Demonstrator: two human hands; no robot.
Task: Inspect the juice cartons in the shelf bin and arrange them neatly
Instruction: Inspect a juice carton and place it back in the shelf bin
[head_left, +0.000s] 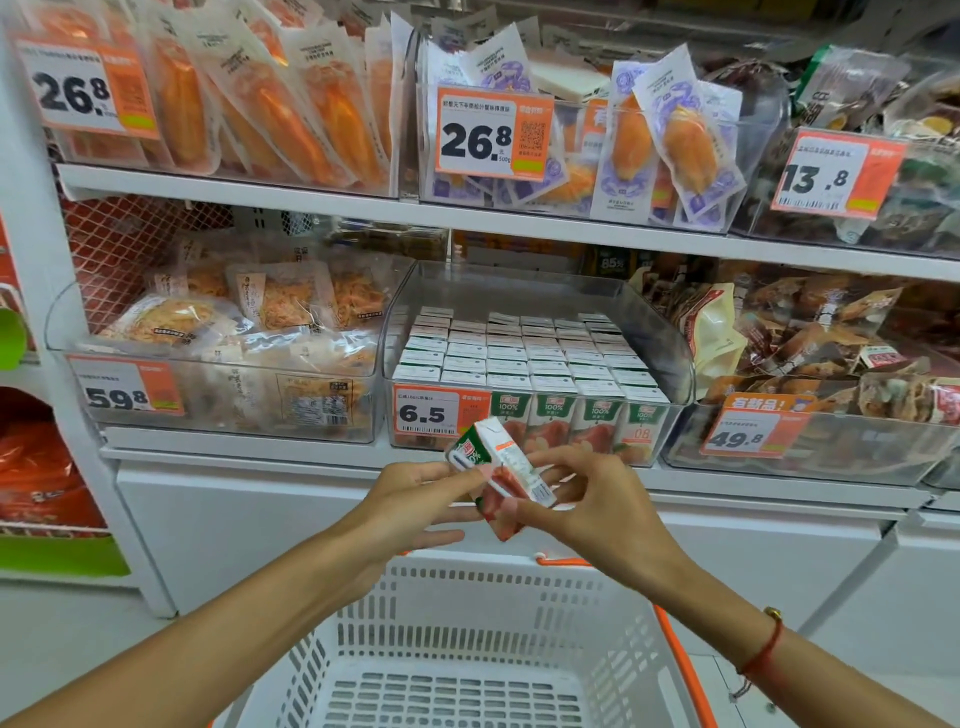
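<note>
Juice carton (501, 475), one, out of the bin and held in front of the shelf edge, tilted so its top leans up and to the left. Green band at the top, red fruit print lower down, white side panel with small print facing the camera.

Left hand (415, 501): fingers extended toward the carton, fingertips touching its left and lower side; thumb along the upper left near the green band. Right hand (587, 499): fingers curled around the carton's right side and lower corner, gripping it. Red string bracelet (763, 649) on the right wrist.

Shelf bin (670, 343): clear plastic, middle shelf, directly behind the hands. Filled with the remaining cartons (519, 353), upright in tight rows, white tops showing; front row shows green "100%" labels through the bin wall. Orange price tag (441, 413) reading 6.5 on the bin's front left.

Neighbouring bins: packets of shredded dried food (234, 322) to the left, tagged 59.8; brown wrapped snacks (810, 332) to the right, tagged 49.8. Upper shelf holds orange-printed vacuum packs (291, 98), tags 26.8 and 13.8.

White slotted shopping basket (467, 649) with orange handle below the arms.
</note>
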